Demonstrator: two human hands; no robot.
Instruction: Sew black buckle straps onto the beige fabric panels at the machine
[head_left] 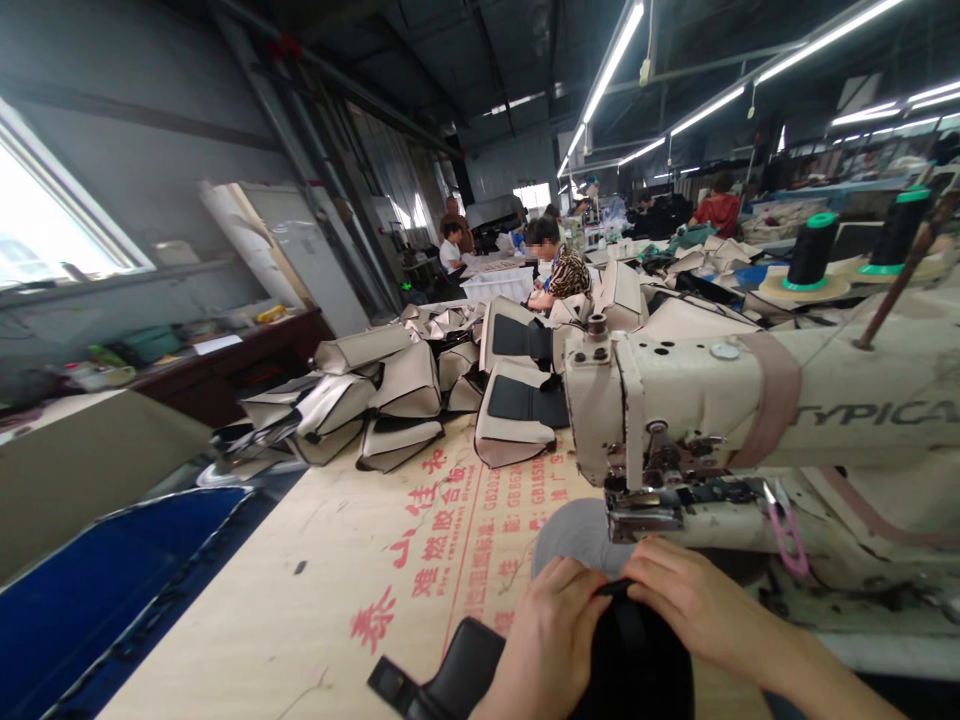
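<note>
Both hands pinch the upper edge of a black fabric piece (pixel 637 655) just in front of the sewing machine (pixel 690 400). My left hand (pixel 544 640) grips the edge from the left, its fingers bent. From the right, my right hand (pixel 686 600) closes its fingers on the same edge, near the machine's needle area. Beside my left hand, a black padded part with a strap end (pixel 457 670) lies on the board; whether it joins the fabric piece is hidden. Behind my fingertips sits a grey roll of binding tape (pixel 574 540). Pink-handled thread snips (pixel 787 535) rest on the machine bed.
Beige pieces with black trim (pixel 405 385) pile up along the far side of the plywood table (pixel 300 600). A blue-lined bin (pixel 112 580) stands at the left. Black thread cones (pixel 812 250) top the machine. A person in a patterned top (pixel 566 270) sits beyond the pile.
</note>
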